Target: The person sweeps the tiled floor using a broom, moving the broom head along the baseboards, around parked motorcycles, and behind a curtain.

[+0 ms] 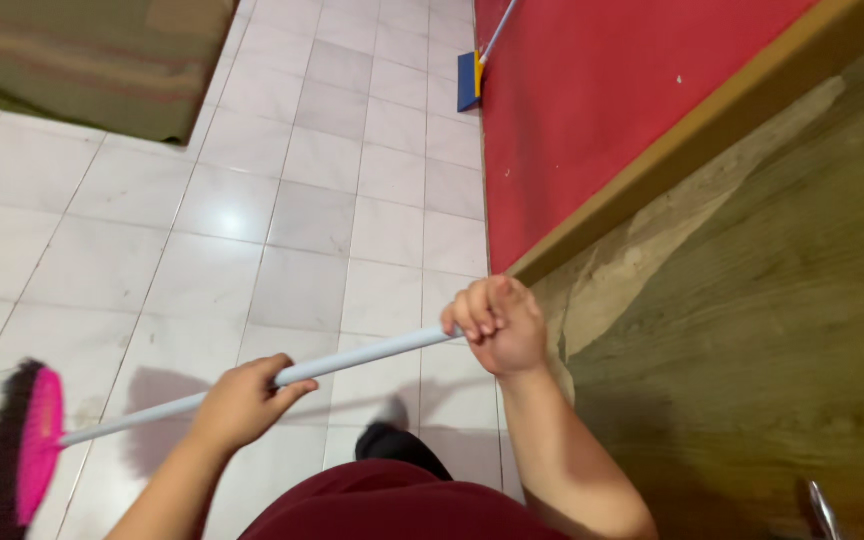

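I hold a broom across my body. Its pale grey handle (362,356) runs from upper right down to a pink head with dark bristles (14,450) at the lower left, on the white tiled floor (282,210). My right hand (497,325) grips the top end of the handle. My left hand (242,402) is closed around the handle lower down, nearer the head. The bristles are blurred.
A red wall (602,90) with a tan trim strip (692,135) rises on the right, next to a wooden panel (782,330). A blue squeegee-type mop (470,80) leans against the red wall at the top. A green-brown rug or mattress (92,60) lies at the upper left.
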